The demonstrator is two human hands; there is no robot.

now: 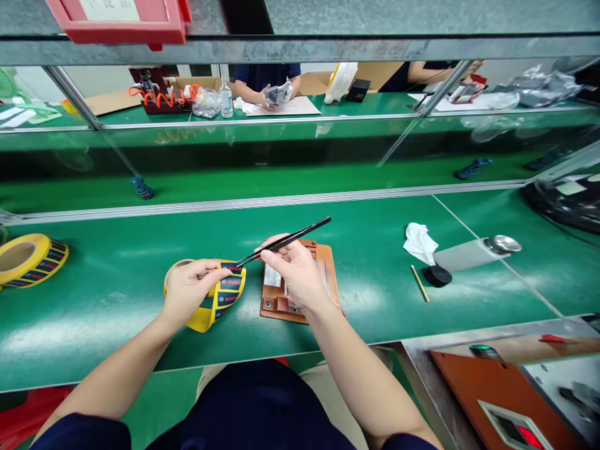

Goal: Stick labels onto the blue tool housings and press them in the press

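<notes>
My right hand [293, 270] grips a pair of black tweezers [300, 234], whose tips reach left to the end of a yellow label strip. That strip belongs to a roll of labels [229, 294] with dark printed stickers on it. With thumb and fingers pinched, my left hand [191, 289] holds the strip's upper end, close to the tweezer tips. Under my right hand lies a brown fixture block [328, 256] with a pale label and a metal screw on it; part of it is hidden by the hand.
Another yellow label roll [32, 259] lies at far left. On the right are a white tissue [419, 242], a grey bottle [469, 253], a black cap [437, 275] and a thin yellow stick [419, 283]. Beyond the green conveyor [300, 175], co-workers handle parts. A metal shelf [375, 22] hangs overhead.
</notes>
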